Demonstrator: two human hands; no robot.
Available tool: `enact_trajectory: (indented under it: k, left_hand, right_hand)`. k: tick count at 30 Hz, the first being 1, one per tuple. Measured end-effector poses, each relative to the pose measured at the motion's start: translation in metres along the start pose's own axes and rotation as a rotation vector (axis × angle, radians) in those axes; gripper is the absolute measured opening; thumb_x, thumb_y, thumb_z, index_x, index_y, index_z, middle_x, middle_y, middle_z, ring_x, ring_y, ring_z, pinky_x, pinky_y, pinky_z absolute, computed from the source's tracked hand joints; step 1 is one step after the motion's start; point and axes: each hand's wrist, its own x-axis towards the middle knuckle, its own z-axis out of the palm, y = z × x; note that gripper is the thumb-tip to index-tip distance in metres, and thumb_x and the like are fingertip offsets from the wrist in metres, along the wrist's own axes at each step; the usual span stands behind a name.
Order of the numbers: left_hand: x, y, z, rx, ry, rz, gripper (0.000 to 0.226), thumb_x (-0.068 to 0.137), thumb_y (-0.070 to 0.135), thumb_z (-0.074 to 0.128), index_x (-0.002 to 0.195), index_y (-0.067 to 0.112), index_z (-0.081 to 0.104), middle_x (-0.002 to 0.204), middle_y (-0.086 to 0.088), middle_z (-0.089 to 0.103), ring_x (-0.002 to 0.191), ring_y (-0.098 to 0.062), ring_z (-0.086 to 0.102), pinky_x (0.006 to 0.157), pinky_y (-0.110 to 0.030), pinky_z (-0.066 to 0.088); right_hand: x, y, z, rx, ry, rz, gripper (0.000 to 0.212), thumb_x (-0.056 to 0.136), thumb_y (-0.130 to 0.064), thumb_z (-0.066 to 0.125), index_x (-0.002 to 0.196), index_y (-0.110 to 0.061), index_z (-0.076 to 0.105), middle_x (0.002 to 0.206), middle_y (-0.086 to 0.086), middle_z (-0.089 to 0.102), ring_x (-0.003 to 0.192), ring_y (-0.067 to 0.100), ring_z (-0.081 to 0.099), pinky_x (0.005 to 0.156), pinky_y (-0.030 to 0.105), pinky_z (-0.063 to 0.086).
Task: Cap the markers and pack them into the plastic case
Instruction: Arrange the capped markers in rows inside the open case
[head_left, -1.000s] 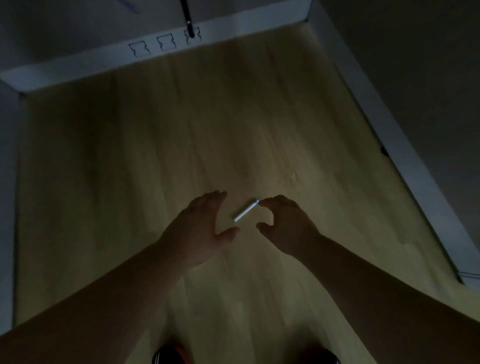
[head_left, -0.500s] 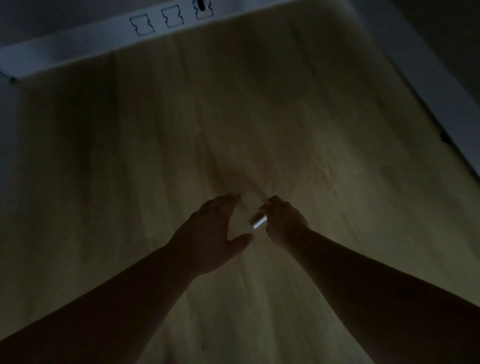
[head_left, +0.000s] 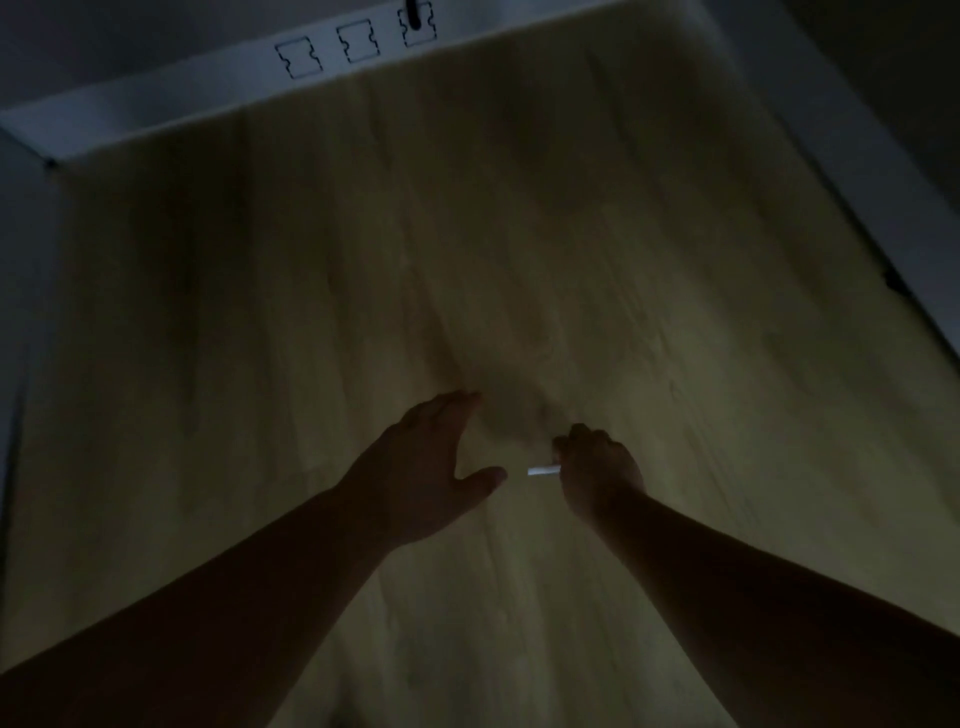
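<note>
The scene is very dark. My right hand (head_left: 597, 473) grips a white marker (head_left: 543, 471); only a short white end sticks out to the left of the curled fingers, lying about level. My left hand (head_left: 431, 467) hovers just left of it, fingers straight and thumb spread, holding nothing, with its thumb tip a small gap from the marker's end. Both hands are over the wooden table (head_left: 363, 260). I see no plastic case, no cap and no other markers.
A white ledge (head_left: 156, 109) runs along the table's far edge, with three outlined shapes (head_left: 358, 44) on it and a dark object (head_left: 414, 13) standing in the rightmost one. Another pale border (head_left: 857, 171) runs down the right side.
My right hand closed round the marker and lifted it off the table, turning it from slanted to level. My left hand stayed beside it with fingers spread. The view shifted slightly.
</note>
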Motion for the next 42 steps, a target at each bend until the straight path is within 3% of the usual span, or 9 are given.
enact_trajectory:
  k: [11,15,19,22,26,30,34,37,42]
  left_hand:
    - [-0.054,0.085,-0.093,-0.091,-0.015,-0.030,0.089,0.083,0.064,0.054,0.154,0.030,0.015,0.160,0.011,0.023,0.145,-0.006,0.023,0.114,-0.031,0.032]
    - [-0.069,0.111,-0.143,-0.164,0.024,-0.042,0.084,0.083,0.061,0.057,0.153,0.029,0.022,0.156,0.010,0.032,0.140,-0.007,0.033,0.111,-0.029,0.036]
    - [-0.081,0.142,-0.195,-0.333,0.054,-0.084,0.073,0.087,0.053,0.059,0.150,0.025,0.033,0.152,0.007,0.040,0.134,-0.007,0.044,0.111,-0.030,0.037]
    - [-0.087,0.162,-0.226,-0.452,0.092,-0.092,0.052,0.090,0.041,0.061,0.138,0.026,0.050,0.138,0.010,0.055,0.116,-0.003,0.057,0.101,-0.029,0.046]
    - [-0.099,0.186,-0.272,-0.630,0.086,-0.084,0.009,0.088,0.031,0.058,0.090,0.029,0.066,0.078,0.007,0.070,0.066,-0.004,0.064,0.066,-0.036,0.055]
    - [-0.111,0.201,-0.319,-0.748,0.121,-0.117,0.015,0.081,0.044,0.059,0.087,0.033,0.066,0.072,-0.001,0.069,0.067,-0.022,0.066,0.067,-0.047,0.055]
    - [-0.118,0.205,-0.356,-0.864,0.144,-0.144,0.008,0.079,0.028,0.063,0.085,0.028,0.069,0.072,-0.006,0.070,0.072,-0.031,0.067,0.068,-0.052,0.057]
    - [-0.131,0.205,-0.393,-0.977,0.177,-0.176,0.010,0.085,0.013,0.065,0.086,0.022,0.071,0.081,-0.004,0.074,0.081,-0.025,0.071,0.074,-0.044,0.060]
    - [-0.146,0.197,-0.450,-1.109,0.269,-0.211,0.018,0.087,-0.002,0.063,0.083,0.013,0.071,0.077,-0.005,0.074,0.066,-0.010,0.065,0.056,-0.021,0.048]
  right_hand:
    - [-0.085,-0.022,-0.160,0.595,0.133,0.055,0.005,0.090,-0.029,0.063,0.094,-0.028,0.064,0.093,-0.007,0.065,0.081,0.013,0.062,0.071,0.031,0.053]
    - [-0.124,-0.031,-0.231,0.758,0.159,0.077,0.014,0.088,-0.026,0.066,0.079,-0.030,0.057,0.073,-0.012,0.060,0.065,0.002,0.056,0.058,0.015,0.040]
    - [-0.158,-0.043,-0.304,1.010,0.135,0.126,0.011,0.085,-0.021,0.069,0.077,-0.024,0.063,0.069,-0.009,0.061,0.058,-0.001,0.056,0.053,0.012,0.040]
    - [-0.175,-0.053,-0.345,1.108,0.136,0.136,0.005,0.084,-0.019,0.070,0.082,-0.016,0.066,0.074,0.001,0.068,0.065,0.006,0.063,0.065,0.026,0.051]
    - [-0.191,-0.065,-0.397,1.213,0.156,0.127,0.008,0.083,-0.014,0.072,0.080,-0.011,0.066,0.076,0.009,0.073,0.067,0.018,0.068,0.072,0.044,0.056]
    - [-0.202,-0.080,-0.452,1.245,0.191,0.116,0.008,0.083,-0.012,0.072,0.079,-0.013,0.065,0.074,0.010,0.074,0.069,0.028,0.071,0.070,0.043,0.058]
    - [-0.203,-0.097,-0.494,1.232,0.194,0.083,0.006,0.085,-0.012,0.071,0.084,-0.009,0.066,0.076,0.009,0.074,0.066,0.022,0.071,0.067,0.039,0.060]
    - [-0.205,-0.116,-0.531,1.248,0.175,0.032,0.006,0.086,-0.009,0.071,0.084,-0.008,0.066,0.076,0.011,0.074,0.062,0.017,0.070,0.062,0.033,0.058]
    - [-0.201,-0.153,-0.585,1.220,0.184,-0.038,0.004,0.085,-0.007,0.072,0.084,-0.006,0.067,0.077,0.015,0.074,0.064,0.021,0.070,0.060,0.034,0.057]
